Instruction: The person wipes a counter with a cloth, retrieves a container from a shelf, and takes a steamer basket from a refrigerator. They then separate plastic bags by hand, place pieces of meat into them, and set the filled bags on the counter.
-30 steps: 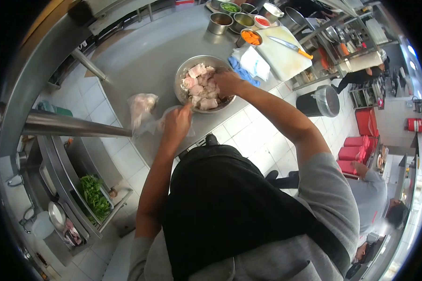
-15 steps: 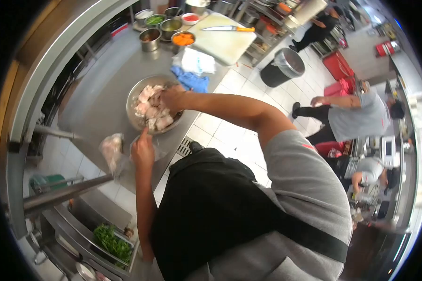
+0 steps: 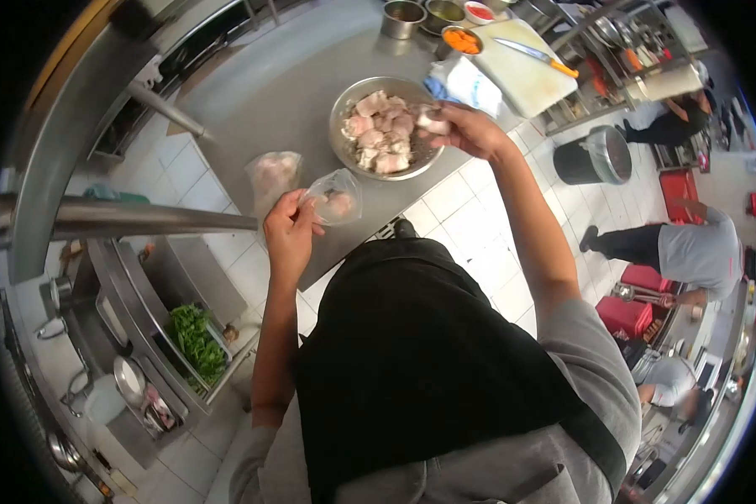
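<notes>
A steel bowl [image 3: 338, 141] on the metal table holds several pale pink pieces of raw meat [image 3: 380, 126] that look like chicken. My right hand [image 3: 472, 133] is at the bowl's right rim, its fingers closed on one piece of chicken [image 3: 433, 123]. My left hand [image 3: 289, 233] pinches the edge of a clear plastic bag [image 3: 344, 186], just below the bowl. Something pinkish, probably meat, shows inside that bag. Beside my left hand lies a second clear bag [image 3: 274, 175] with pale meat in it.
Behind the bowl stand a metal pot of orange pieces [image 3: 462, 40], a white cloth [image 3: 470, 84] and a cutting board [image 3: 521, 71] with a yellow-handled knife [image 3: 539, 55]. A metal rail [image 3: 151, 220] runs at left, above greens [image 3: 195, 340]. A bin [image 3: 581, 158] and co-workers are at right.
My right hand has come out of the bowl, lifting a piece of chicken to the rim. My left hand has gone from the bowl's near edge to the clear bag. The view has shifted.
</notes>
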`<action>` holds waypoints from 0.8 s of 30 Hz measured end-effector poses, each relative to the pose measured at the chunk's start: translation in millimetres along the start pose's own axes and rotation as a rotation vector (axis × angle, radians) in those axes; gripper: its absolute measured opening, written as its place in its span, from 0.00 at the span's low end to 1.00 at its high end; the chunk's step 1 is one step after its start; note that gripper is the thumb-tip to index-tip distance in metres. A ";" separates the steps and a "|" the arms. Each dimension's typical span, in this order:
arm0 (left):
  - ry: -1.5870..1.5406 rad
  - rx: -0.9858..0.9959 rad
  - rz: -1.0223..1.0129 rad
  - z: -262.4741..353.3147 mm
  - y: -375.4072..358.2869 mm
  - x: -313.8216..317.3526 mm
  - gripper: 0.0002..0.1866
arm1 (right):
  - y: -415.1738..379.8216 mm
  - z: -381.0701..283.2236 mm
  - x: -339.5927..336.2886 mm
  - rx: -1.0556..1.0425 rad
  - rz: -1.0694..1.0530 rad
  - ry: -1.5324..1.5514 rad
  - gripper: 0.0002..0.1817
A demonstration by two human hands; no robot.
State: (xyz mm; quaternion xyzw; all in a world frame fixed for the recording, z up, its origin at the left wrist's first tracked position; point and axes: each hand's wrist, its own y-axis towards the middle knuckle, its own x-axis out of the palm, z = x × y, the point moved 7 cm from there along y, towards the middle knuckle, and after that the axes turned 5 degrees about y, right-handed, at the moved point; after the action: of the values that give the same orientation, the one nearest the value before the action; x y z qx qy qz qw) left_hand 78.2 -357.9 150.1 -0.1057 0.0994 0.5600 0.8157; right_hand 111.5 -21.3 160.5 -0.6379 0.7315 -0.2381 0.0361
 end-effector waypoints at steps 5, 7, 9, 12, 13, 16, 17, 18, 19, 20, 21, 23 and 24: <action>-0.115 -0.087 -0.008 -15.5 -10.8 -4.3 0.12 | -36.9 14.7 70.7 -0.086 -0.281 0.353 0.23; -0.129 -0.083 -0.005 -14.6 -13.8 -2.5 0.12 | -51.9 26.3 122.5 -0.026 -0.454 0.418 0.24; -0.150 -0.070 -0.009 -11.6 -11.7 -1.7 0.12 | -52.8 45.5 159.6 0.041 -0.444 0.386 0.26; -0.180 -0.010 0.023 -1.0 -13.0 -4.3 0.11 | -32.9 82.5 177.8 0.102 -0.330 0.324 0.29; -0.127 -0.024 0.024 -1.6 -15.1 -7.8 0.11 | -27.9 89.1 176.7 0.061 -0.262 0.204 0.29; -0.071 -0.003 0.031 -5.2 -21.6 -10.4 0.10 | -37.6 82.5 178.1 -0.038 -0.217 -0.179 0.31; -0.067 0.034 0.043 -3.7 -22.4 -9.6 0.10 | -41.1 80.1 181.6 -0.077 -0.216 -0.286 0.31; -0.075 0.039 0.036 -2.3 -23.0 -8.1 0.10 | -43.0 77.3 182.4 -0.116 -0.217 -0.393 0.31; -0.097 0.034 0.039 -1.2 -23.9 -8.3 0.10 | -44.5 74.6 179.1 -0.166 -0.214 -0.394 0.25; -0.118 0.028 0.045 -1.0 -24.1 -8.5 0.10 | -47.2 68.1 170.3 -0.166 -0.209 -0.399 0.25; -0.124 0.028 0.044 -3.1 -24.3 -8.0 0.10 | -53.2 46.2 163.0 -0.202 -0.220 -0.382 0.21; -0.132 0.020 0.079 -10.4 -24.7 -6.8 0.10 | -49.9 21.1 138.1 -0.173 -0.179 -0.186 0.14; -0.137 0.020 0.076 -7.1 -24.1 -5.2 0.10 | -38.2 12.0 110.5 -0.300 -0.086 -0.441 0.15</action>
State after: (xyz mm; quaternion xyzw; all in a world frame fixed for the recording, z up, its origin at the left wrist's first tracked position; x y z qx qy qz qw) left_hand 98.7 -373.0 146.2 -0.0553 0.0529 0.5953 0.7998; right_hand 130.5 -132.8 192.7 -0.7030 0.7053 0.0162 0.0894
